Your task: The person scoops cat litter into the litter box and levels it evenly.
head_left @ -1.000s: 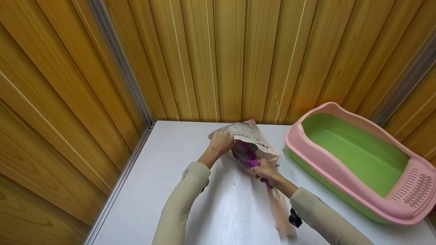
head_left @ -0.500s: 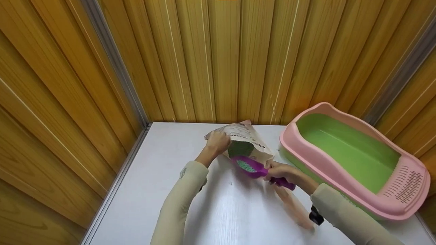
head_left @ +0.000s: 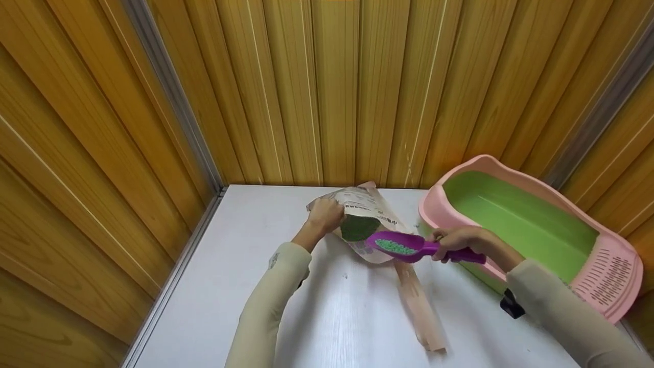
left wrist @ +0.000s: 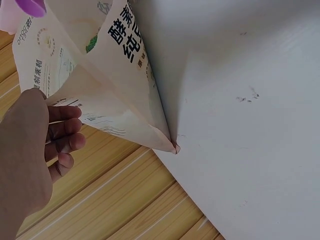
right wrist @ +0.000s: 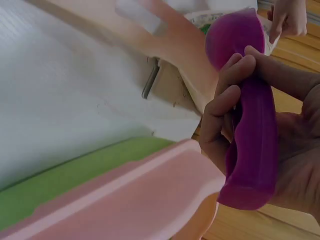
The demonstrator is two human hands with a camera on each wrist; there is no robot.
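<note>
The left hand [head_left: 327, 214] pinches the rim of a paper bag [head_left: 365, 202] lying near the table's back edge; green granules [head_left: 359, 227] show inside its mouth. In the left wrist view, thumb and fingers of that hand [left wrist: 42, 145] grip the bag's edge [left wrist: 107, 85]. A purple scoop [head_left: 416, 245] holding pale green granules is level just right of the bag's mouth, its handle gripped by the right hand [head_left: 462, 243]. The right wrist view shows the right hand's fingers [right wrist: 220, 110] curled round the purple handle [right wrist: 255, 145].
To the right stands a green litter tray with a pink rim [head_left: 610, 260], partly behind the right hand and forearm. A torn paper strip [head_left: 421, 312] extends from the bag toward the front of the white table [head_left: 230, 286]. Wood-patterned panels [head_left: 337, 92] rise behind.
The right hand has drawn the scoop out of the bag's mouth and moved it right, toward the tray. The left hand has kept its hold on the bag.
</note>
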